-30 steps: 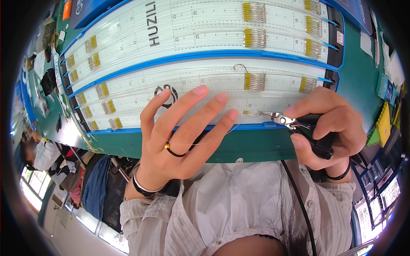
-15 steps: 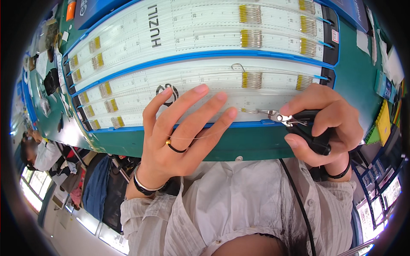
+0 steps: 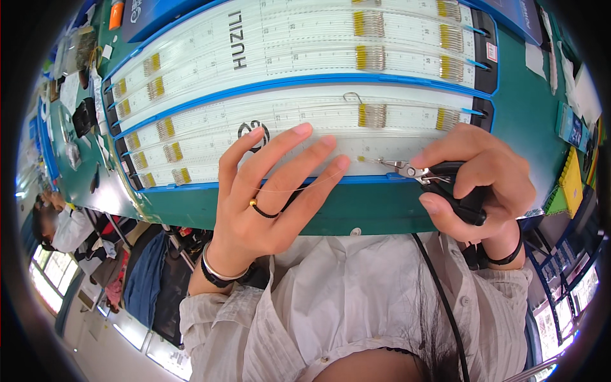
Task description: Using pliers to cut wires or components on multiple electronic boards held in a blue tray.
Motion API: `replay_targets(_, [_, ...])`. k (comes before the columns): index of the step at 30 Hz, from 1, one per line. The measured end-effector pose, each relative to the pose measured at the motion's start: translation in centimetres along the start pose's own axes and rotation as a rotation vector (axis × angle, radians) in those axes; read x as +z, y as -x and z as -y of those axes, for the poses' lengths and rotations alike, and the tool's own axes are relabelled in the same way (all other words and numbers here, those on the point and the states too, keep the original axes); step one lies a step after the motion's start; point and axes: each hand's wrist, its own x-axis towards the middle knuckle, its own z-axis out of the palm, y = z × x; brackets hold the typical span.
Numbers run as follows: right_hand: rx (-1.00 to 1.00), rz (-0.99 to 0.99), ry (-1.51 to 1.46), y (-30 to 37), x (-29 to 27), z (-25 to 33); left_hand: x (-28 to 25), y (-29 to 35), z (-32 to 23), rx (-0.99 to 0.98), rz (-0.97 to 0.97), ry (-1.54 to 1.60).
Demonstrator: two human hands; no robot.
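My right hand [image 3: 493,175] grips small pliers [image 3: 464,205] with black handles and shiny jaws. Their tip is at a small fish hook [image 3: 379,160] with a yellow-bound shank, low on the white panel of a blue-edged rig case [image 3: 407,143]. Whether the jaws are closed on the hook is too small to tell. My left hand [image 3: 267,191] is spread over the case's near edge, fingers apart, left of the hook. A thin clear line [image 3: 293,190] runs across its fingers. Bundles of yellow-bound hooks [image 3: 372,116] sit in rows on the panels.
The case's far half [image 3: 305,51] lies unfolded behind the near one on a green table [image 3: 191,207]. Blue boxes [image 3: 156,16] stand behind it. A yellow pad [image 3: 571,184] is at the right, with loose clutter at the left. Another person [image 3: 67,229] sits far left.
The view has shifted slightly over the case. My right hand and the pliers have moved a little to the left. The left hand keeps nearly the same spread pose.
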Motion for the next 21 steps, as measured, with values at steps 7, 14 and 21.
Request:
replay_targets(7, [0.123,-0.143,-0.129,0.6,-0.5,0.7,-0.2,-0.5,0.1,0.134,-0.386,0.351])
replay_targets(14, [0.099,-0.278,-0.190,1.0,-0.9,0.8,-3.0,-3.4,-0.6,-0.213,-0.186,0.259])
replay_targets(21, [0.214,-0.441,-0.348,1.4,-0.8,1.5,-5.3,-4.4,-2.5,-0.233,0.029,0.478])
